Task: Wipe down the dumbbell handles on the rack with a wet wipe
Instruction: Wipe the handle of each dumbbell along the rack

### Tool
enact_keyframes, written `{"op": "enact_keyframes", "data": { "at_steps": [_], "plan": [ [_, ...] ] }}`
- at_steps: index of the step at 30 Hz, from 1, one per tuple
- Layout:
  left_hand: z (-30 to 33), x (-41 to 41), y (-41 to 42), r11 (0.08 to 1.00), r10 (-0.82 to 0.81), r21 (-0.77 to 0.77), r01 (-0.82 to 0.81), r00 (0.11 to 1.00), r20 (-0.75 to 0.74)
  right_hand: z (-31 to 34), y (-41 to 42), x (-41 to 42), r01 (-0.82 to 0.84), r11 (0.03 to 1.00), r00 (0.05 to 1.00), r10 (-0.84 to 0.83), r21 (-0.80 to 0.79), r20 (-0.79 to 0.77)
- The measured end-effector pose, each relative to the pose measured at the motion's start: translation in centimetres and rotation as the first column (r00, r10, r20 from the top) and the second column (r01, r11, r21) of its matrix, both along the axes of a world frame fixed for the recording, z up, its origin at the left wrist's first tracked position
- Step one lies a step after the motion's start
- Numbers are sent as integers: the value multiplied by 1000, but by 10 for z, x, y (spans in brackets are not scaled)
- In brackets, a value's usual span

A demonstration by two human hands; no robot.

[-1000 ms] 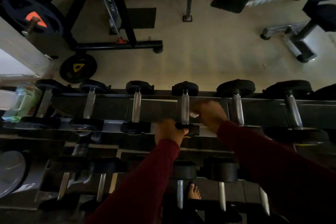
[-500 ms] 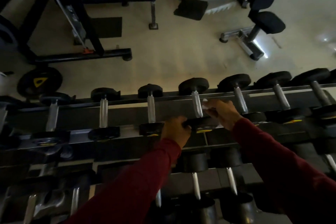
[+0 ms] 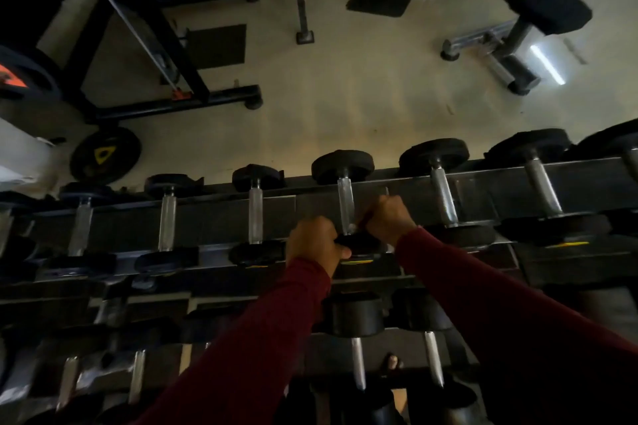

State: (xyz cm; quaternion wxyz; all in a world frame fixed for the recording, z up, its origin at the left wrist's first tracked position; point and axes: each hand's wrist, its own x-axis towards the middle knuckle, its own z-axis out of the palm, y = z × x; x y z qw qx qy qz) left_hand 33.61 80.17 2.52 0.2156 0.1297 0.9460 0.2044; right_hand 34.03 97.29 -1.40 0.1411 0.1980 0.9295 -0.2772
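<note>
Two hands: both work at one dumbbell (image 3: pixel 346 207) on the top row of the rack (image 3: pixel 483 183), arms in dark red sleeves (image 3: pixel 241 338).
Left hand (image 3: pixel 316 241): fingers curled round the near black head (image 3: pixel 359 245) of that dumbbell, gripping it.
Right hand (image 3: pixel 388 217): fist closed just beside the lower end of the chrome handle (image 3: pixel 345 200), pinching a small pale bit that looks like the wet wipe (image 3: pixel 352 228); most of it is hidden.
Hands relative: near each other, not touching, the handle between them.
Top row: more dumbbells lie across the rails on either side, handles bare.
Lower row: further dumbbells (image 3: pixel 357 348) under the arms.
Floor (image 3: pixel 345 97): pale, with a weight plate (image 3: pixel 105 155) and benches beyond the rack.
</note>
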Motion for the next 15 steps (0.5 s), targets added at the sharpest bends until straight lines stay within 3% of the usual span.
{"op": "enact_keyframes", "data": {
  "at_steps": [4,15],
  "plan": [
    [1,0,2,1000,22,-15,-22,999,28,-22,9,-2,21,998,1000,-22,-63,-9],
    [10,7,10,989,141,-44,-139,988,59,-25,27,-11,-257,959,965,261,-118,23]
  ]
}}
